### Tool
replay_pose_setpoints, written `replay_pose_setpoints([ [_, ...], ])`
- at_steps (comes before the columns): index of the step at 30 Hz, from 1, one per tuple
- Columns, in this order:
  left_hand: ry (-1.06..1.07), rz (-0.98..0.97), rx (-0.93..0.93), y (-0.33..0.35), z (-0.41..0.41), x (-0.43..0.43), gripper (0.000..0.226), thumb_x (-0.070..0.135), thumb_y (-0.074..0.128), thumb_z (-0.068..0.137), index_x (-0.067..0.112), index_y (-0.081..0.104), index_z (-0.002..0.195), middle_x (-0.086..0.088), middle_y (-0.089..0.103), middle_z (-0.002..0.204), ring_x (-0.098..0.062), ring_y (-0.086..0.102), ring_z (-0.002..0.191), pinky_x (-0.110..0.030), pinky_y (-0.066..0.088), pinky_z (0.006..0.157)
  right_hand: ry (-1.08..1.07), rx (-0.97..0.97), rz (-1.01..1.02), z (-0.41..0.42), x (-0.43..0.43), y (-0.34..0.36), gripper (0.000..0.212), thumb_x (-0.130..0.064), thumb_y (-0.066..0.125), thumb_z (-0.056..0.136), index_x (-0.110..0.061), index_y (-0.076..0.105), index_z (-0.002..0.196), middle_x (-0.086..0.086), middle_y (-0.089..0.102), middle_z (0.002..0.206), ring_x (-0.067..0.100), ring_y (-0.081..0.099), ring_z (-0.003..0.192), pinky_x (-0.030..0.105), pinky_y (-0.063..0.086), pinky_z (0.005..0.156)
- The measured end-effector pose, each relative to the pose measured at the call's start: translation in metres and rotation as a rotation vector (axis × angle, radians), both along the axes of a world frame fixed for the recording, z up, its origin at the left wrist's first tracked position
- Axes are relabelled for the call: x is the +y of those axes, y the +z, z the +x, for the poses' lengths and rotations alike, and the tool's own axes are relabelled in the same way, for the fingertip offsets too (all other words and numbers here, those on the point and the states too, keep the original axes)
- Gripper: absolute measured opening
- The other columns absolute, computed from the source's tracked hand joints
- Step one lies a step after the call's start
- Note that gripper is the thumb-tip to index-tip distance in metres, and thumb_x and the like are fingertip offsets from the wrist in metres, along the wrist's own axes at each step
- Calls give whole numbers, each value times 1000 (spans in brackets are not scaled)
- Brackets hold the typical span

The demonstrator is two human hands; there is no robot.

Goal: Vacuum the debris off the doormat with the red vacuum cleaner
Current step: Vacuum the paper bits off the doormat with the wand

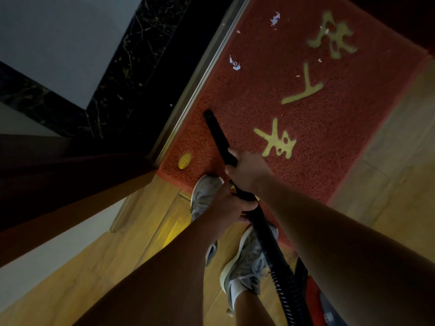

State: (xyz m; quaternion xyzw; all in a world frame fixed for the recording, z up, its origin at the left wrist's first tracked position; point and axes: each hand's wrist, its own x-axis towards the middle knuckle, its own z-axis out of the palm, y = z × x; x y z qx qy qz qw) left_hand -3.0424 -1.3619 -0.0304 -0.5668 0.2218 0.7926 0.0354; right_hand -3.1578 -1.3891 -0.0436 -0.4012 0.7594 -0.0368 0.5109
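Head view, left hand, right hand gripping wand; nozzle near doormat edge

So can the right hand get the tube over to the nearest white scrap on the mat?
Probably yes. The right hand grips the tube, and only bare doormat lies between its tip and the white scrap.

Head-worn view, seemingly steep, over doormat

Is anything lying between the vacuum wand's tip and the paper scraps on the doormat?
Nothing visible. Only bare doormat separates the vacuum wand's tip from the nearest paper scrap. The yellow oval lies off that path, near the mat's corner.
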Motion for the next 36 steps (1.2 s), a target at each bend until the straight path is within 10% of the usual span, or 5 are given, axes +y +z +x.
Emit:
replay_pose_setpoints([
  [25,-360,-20,87,13,-71,40,50,4,69,93,23,52,135,-8,68,116,-22,71,98,-26,59,66,-312,150,2,-79,81,11,45,-22,54,94,-20,54,139,3,63,87,21,59,67,24,35,47],
  [36,-421,-31,63,15,-88,64,43,7,66,94,24,54,132,-10,69,119,-30,71,103,-43,62,83,-378,117,17,-96,111,20,42,-19,51,96,-17,54,138,11,69,94,28,66,75,41,58,71],
])
